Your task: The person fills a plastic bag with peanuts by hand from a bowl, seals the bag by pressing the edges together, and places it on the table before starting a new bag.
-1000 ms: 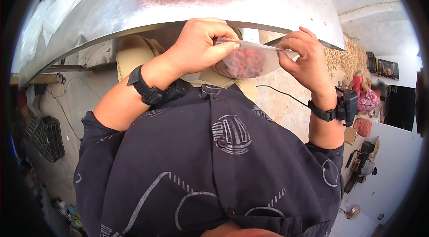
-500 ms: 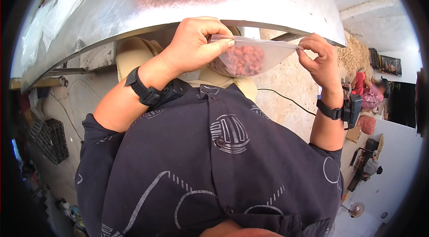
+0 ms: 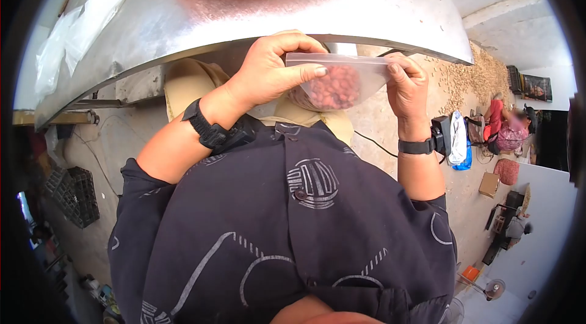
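Between my two hands hangs a clear plastic bag (image 3: 336,87) with many small reddish nuts or beans in its lower part. My left hand (image 3: 274,70) is closed on the bag's left side, the thumb lying across its front near the top; the fingers behind it are partly hidden. At the upper right corner of the bag, my right hand (image 3: 408,83) pinches the edge between thumb and fingers. The bag's top edge runs nearly straight just below the front edge of the metal table (image 3: 390,3).
Clear plastic sheets (image 3: 79,25) lie at the table's left. Black crates (image 3: 76,196) stand on the floor at left. A co-worker in red (image 3: 495,117) is at right, near nuts spread on the floor (image 3: 473,76). Another person (image 3: 517,227) is lower right.
My right hand has moved left, closer to my left hand, along the bag's top edge. My left hand has shifted slightly right and down, and more of its thumb lies over the bag.
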